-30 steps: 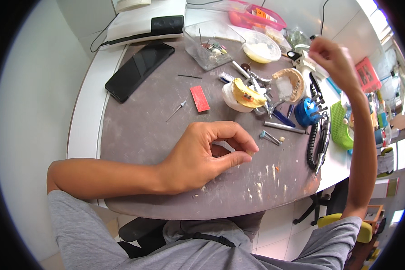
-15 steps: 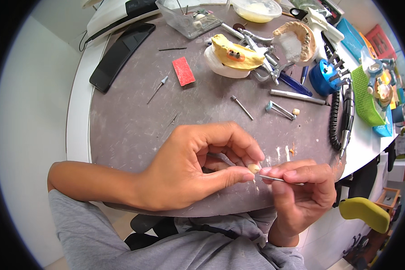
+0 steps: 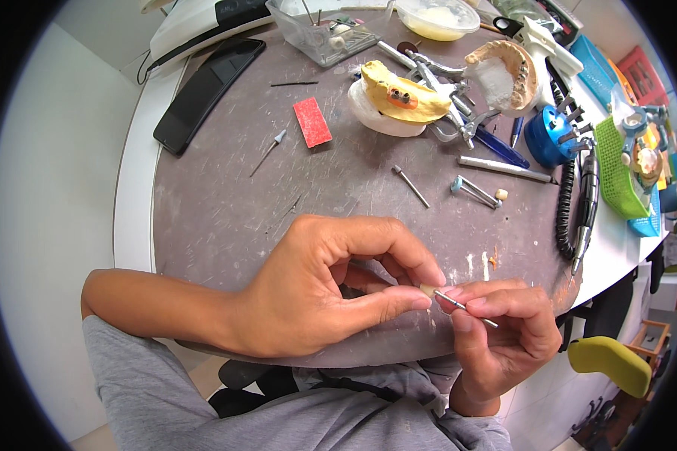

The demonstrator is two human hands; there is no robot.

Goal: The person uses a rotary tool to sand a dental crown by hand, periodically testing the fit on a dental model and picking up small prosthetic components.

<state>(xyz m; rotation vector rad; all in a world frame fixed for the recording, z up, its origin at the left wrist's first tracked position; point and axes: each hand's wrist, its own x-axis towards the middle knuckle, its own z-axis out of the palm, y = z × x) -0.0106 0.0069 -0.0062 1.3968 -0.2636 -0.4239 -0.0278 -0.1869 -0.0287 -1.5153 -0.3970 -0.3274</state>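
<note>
My left hand [image 3: 316,289] pinches a small cream tooth crown [image 3: 427,289] between thumb and fingertips, near the front of the bench. The fingers cover most of the crown. Opposite it, my right hand [image 3: 508,323] grips a thin metal rod [image 3: 450,300] like a bur shank between thumb and fingers. One end of the rod meets the crown's side or lies just in front of it; I cannot tell which. The rod slants down to the right, its other end sticking out past my fingers.
Behind my hands lie a loose bur [image 3: 411,186], a pale-blue-ended metal piece [image 3: 474,191], another tooth crown [image 3: 501,194] and a red abrasive block [image 3: 312,122]. Farther back are a yellow dental model [image 3: 406,98], a blue bur holder [image 3: 551,139], a handpiece [image 3: 587,203] and a black phone [image 3: 210,94].
The rod has tilted from nearly level to a steeper slant in my right fingers. The crown has turned in my left fingertips and shows less. The whole view has shifted slightly.
</note>
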